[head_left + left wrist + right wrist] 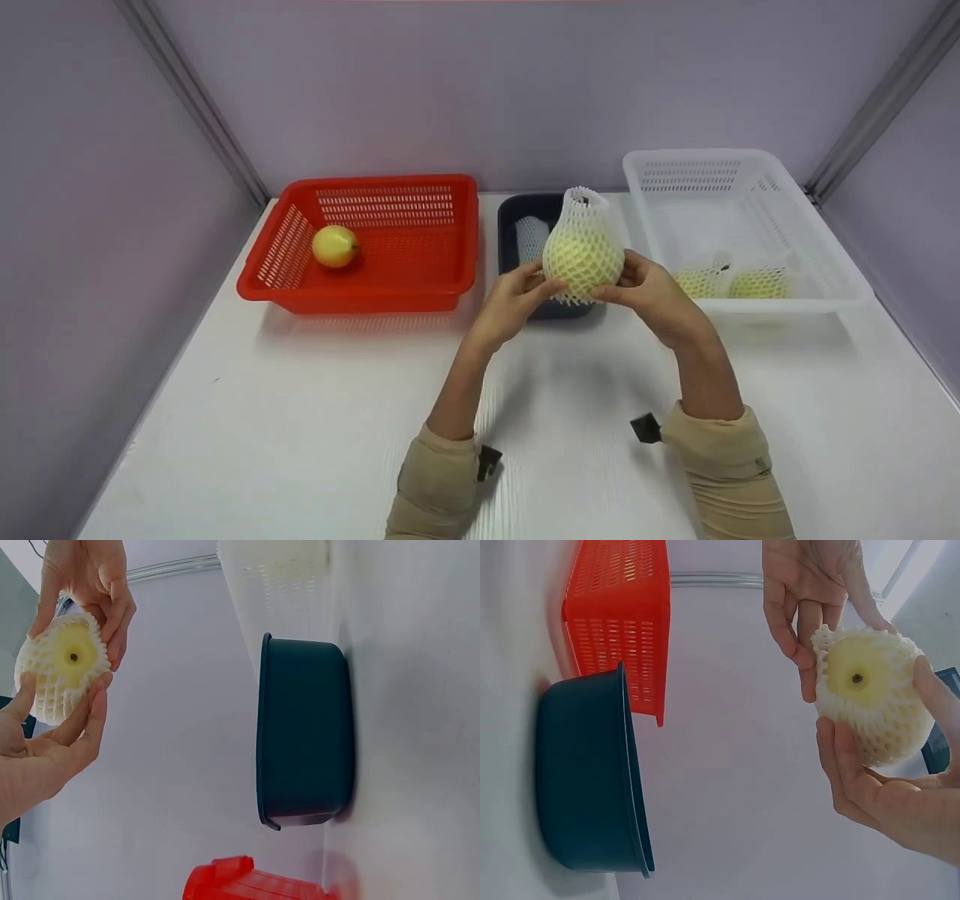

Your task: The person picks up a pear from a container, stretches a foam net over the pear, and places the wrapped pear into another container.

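Both hands hold up a round yellow pear in a white foam net sleeve, above the dark blue bin. My left hand grips its lower left side, thumb in front. On its lower right side is my right hand, also with thumb forward. The net's gathered top stands above the pear. In the left wrist view the pear's underside shows bare through the net's open end. Inside the dark bin lies a white foam net, partly hidden by the held pear.
A red basket at the left holds one bare yellow pear. In the white basket at the right are two netted pears, one of them a netted pear near the front wall. Panels rise behind the white table.
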The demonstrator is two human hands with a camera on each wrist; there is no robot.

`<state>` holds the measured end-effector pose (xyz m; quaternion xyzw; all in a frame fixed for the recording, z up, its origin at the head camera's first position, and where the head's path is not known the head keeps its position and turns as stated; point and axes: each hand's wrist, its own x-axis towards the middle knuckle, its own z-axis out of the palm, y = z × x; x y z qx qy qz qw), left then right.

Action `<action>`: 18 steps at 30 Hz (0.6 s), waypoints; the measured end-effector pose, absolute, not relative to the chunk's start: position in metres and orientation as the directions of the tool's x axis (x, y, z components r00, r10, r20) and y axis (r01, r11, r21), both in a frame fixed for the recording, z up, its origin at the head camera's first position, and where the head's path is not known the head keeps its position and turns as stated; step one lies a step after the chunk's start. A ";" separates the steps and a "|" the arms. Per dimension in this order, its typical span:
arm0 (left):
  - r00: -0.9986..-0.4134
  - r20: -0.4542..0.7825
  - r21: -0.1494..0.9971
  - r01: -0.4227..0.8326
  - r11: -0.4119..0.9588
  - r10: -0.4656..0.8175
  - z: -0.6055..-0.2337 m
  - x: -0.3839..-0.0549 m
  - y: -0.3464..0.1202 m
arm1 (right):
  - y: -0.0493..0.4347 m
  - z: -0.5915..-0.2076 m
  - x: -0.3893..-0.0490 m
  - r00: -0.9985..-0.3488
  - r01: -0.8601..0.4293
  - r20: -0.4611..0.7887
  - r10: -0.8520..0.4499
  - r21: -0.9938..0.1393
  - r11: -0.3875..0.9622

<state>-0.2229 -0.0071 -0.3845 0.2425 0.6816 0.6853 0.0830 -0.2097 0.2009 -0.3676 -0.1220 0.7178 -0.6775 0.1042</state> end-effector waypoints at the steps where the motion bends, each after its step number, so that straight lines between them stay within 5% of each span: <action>1: -0.869 0.218 0.975 0.212 -0.064 0.444 -0.385 -0.223 -0.007 | 0.201 -0.368 -0.210 -0.948 -0.032 0.014 -0.318 -0.998 0.051; 12: -0.878 0.241 0.951 0.298 0.078 0.413 -0.381 -0.224 -0.010 | 0.200 -0.365 -0.208 -0.938 -0.043 0.030 -0.344 -0.999 0.030; 18: -0.868 0.271 0.947 0.318 0.047 0.416 -0.384 -0.224 -0.010 | 0.197 -0.363 -0.206 -0.951 -0.045 0.037 -0.308 -0.999 0.019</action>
